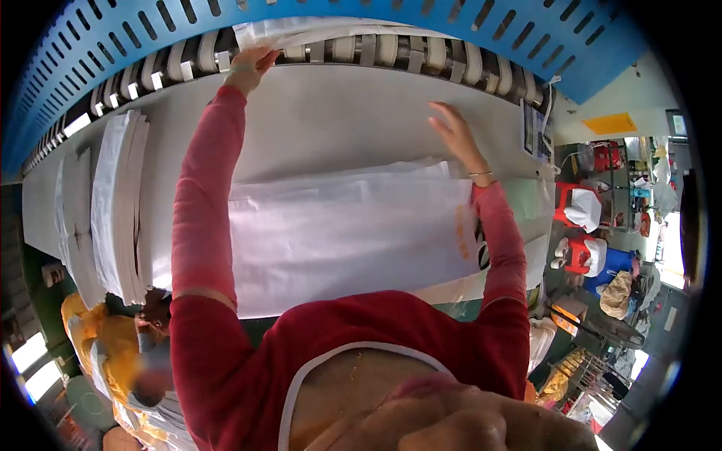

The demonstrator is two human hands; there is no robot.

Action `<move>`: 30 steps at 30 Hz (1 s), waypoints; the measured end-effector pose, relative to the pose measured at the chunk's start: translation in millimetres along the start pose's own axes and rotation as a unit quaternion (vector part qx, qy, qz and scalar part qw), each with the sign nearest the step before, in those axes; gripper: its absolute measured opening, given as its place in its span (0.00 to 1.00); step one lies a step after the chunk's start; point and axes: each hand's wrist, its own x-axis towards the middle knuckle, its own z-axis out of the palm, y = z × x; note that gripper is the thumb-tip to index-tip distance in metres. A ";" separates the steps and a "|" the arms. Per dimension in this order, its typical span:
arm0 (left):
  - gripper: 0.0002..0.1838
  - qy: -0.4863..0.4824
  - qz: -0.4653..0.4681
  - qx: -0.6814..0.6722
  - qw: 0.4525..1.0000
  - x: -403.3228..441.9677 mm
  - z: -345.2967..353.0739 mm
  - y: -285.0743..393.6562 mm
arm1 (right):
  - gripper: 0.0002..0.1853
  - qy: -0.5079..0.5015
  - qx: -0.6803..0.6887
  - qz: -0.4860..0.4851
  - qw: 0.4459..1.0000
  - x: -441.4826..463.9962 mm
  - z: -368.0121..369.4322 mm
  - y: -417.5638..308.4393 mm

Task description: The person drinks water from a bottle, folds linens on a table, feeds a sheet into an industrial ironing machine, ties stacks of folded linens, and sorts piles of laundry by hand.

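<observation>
At the rollers (342,49) along the far edge of the table, my left hand (254,64) is closed by the near edge of a white sheet (301,31); whether it grips the sheet is too small to tell. My right hand (456,135) hovers over the grey tabletop (338,113) with its fingers apart and nothing in them. Between my forearms, close to my body, lies a stack of white sheets (338,233) with orange marks near its right end.
Folded white stacks (120,203) lie at the left of the table. A blue slotted guard (519,34) arches over the rollers. A person (154,368) is at the lower left. Red stools (579,207) and a blue bin (618,267) stand at the right.
</observation>
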 end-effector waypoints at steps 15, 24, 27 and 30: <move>0.11 0.024 -0.081 0.155 0.984 -203.0 -57.4 26.2 | 0.17 0.145 0.442 0.377 0.801 -10.6 -0.5 78.4; 0.10 0.000 -0.070 -0.008 0.997 -231.4 -100.2 57.8 | 0.13 0.127 0.519 0.356 0.767 -18.1 -33.5 44.1; 0.08 0.008 -0.001 -0.055 0.998 -253.2 -88.4 80.6 | 0.11 0.169 0.592 0.353 0.704 -18.6 -63.5 -39.1; 0.14 -0.032 0.089 -0.081 0.992 -275.2 -91.3 105.7 | 0.11 0.179 0.582 0.295 0.737 -29.8 -96.2 -52.8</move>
